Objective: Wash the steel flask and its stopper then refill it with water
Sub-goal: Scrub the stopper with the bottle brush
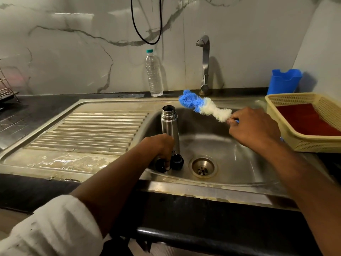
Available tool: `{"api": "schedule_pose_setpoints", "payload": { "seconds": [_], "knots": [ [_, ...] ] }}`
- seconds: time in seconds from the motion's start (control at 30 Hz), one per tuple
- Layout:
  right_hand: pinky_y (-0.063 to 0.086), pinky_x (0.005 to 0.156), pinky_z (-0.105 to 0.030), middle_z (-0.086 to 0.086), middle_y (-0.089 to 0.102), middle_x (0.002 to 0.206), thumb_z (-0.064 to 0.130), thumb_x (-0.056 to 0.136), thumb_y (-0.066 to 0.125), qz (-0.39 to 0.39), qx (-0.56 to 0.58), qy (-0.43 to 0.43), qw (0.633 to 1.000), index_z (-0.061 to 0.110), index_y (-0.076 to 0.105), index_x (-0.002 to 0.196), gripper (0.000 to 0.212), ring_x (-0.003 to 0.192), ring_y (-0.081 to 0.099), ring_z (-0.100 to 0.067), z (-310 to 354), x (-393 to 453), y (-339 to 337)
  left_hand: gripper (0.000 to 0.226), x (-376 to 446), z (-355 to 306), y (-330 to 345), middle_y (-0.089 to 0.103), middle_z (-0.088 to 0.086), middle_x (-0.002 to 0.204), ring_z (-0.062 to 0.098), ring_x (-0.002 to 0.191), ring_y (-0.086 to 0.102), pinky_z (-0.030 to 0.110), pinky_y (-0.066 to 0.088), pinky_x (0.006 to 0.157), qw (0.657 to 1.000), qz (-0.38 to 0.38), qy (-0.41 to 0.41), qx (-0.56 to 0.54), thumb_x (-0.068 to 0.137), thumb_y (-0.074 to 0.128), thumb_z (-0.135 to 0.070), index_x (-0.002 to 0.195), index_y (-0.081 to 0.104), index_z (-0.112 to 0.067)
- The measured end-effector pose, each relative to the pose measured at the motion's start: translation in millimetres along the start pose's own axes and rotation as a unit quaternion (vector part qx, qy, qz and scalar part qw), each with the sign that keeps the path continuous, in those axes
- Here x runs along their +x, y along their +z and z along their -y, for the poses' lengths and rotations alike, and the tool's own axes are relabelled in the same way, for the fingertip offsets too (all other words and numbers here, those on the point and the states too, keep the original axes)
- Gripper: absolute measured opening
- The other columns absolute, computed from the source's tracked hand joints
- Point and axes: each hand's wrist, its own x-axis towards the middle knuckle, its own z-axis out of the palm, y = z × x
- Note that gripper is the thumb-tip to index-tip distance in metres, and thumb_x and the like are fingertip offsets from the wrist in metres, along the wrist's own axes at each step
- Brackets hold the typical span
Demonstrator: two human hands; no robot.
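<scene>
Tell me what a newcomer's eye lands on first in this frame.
First the blue-and-white bottle brush, held by its handle in the right hand over the sink basin, bristles pointing toward the open mouth of the steel flask. The left hand grips the flask upright in the basin, with a black stopper lying beside its base. Behind, a clear plastic bottle stands against the marble wall, left of the tap.

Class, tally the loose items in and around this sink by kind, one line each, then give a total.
Steel flask: 1
Black caps: 2
Brush: 1
Plastic bottle: 1
Basket: 1
Blue holder: 1
Total: 7
</scene>
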Motion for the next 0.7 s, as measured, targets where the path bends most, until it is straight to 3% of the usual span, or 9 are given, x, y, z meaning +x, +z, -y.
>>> {"api": "schedule_pose_setpoints", "payload": {
  "seconds": [0.07,0.2,0.33,0.43,0.53,0.6,0.7],
  "knots": [
    [0.061,0.072,-0.044,-0.001,0.067,0.078,0.028,0.087,0.071,0.005,0.003,0.005,1.000,0.022,0.077,0.096,0.013,0.072,0.064,-0.021,0.5,-0.4,-1.1,0.056,-1.1,-5.3,-9.9,0.071,0.002,0.107,0.022,0.097,0.070,0.044,0.062,0.089,0.998,-0.042,0.032,-0.020,0.063,0.098,-0.028,0.110,0.069,-0.019],
    [0.059,0.074,-0.042,0.000,0.066,0.085,0.030,0.088,0.070,0.014,0.003,0.021,1.000,0.022,0.073,0.099,0.015,0.078,0.063,-0.019,2.5,-2.3,-5.7,0.030,-0.2,-28.0,-30.7,0.074,-0.005,0.091,0.012,0.089,0.071,0.039,0.061,0.090,0.972,-0.152,0.114,-0.141,0.074,0.089,-0.018,0.101,0.075,-0.019],
    [0.057,0.074,-0.039,0.004,0.064,0.089,0.032,0.086,0.067,0.011,0.032,0.044,0.998,0.024,0.061,0.104,0.020,0.080,0.062,-0.016,2.6,-1.9,-11.9,0.027,16.7,-48.0,-27.0,0.075,-0.008,0.080,0.006,0.082,0.072,0.040,0.061,0.091,0.915,-0.271,0.102,-0.282,0.078,0.089,-0.020,0.097,0.072,-0.025],
    [0.050,0.067,-0.031,0.006,0.060,0.088,0.025,0.089,0.068,-0.008,0.047,0.057,0.997,0.023,0.058,0.107,0.020,0.075,0.059,-0.011,-0.4,1.0,-12.3,0.033,35.3,-50.7,-17.8,0.077,-0.007,0.081,0.006,0.080,0.074,0.040,0.062,0.088,0.872,-0.288,0.084,-0.386,0.076,0.092,-0.023,0.101,0.070,-0.027],
    [0.053,0.072,-0.031,0.004,0.062,0.091,0.019,0.089,0.068,-0.021,0.048,0.059,0.997,0.022,0.059,0.108,0.021,0.081,0.062,-0.014,-1.8,2.9,-10.6,0.035,41.1,-53.6,-14.6,0.075,-0.004,0.086,0.009,0.079,0.074,0.035,0.064,0.083,0.809,-0.327,0.111,-0.476,0.078,0.091,-0.021,0.107,0.071,-0.024],
    [0.051,0.073,-0.032,0.002,0.065,0.091,0.015,0.087,0.068,-0.043,0.043,0.052,0.997,0.020,0.063,0.105,0.019,0.083,0.064,-0.017,-3.8,1.7,-10.7,0.037,39.4,-58.5,-12.8,0.073,-0.005,0.091,0.010,0.078,0.072,0.030,0.063,0.080,0.788,-0.353,0.135,-0.486,0.081,0.090,-0.020,0.113,0.072,-0.022],
    [0.043,0.068,-0.030,0.003,0.068,0.091,0.018,0.089,0.065,-0.066,-0.011,0.062,0.996,0.026,0.066,0.103,0.016,0.084,0.065,-0.021,-4.9,0.2,-14.1,0.044,39.6,-58.7,-9.6,0.070,-0.010,0.097,0.006,0.083,0.069,0.027,0.061,0.081,0.794,-0.382,0.175,-0.440,0.081,0.089,-0.025,0.121,0.070,-0.024]
  ]
}}
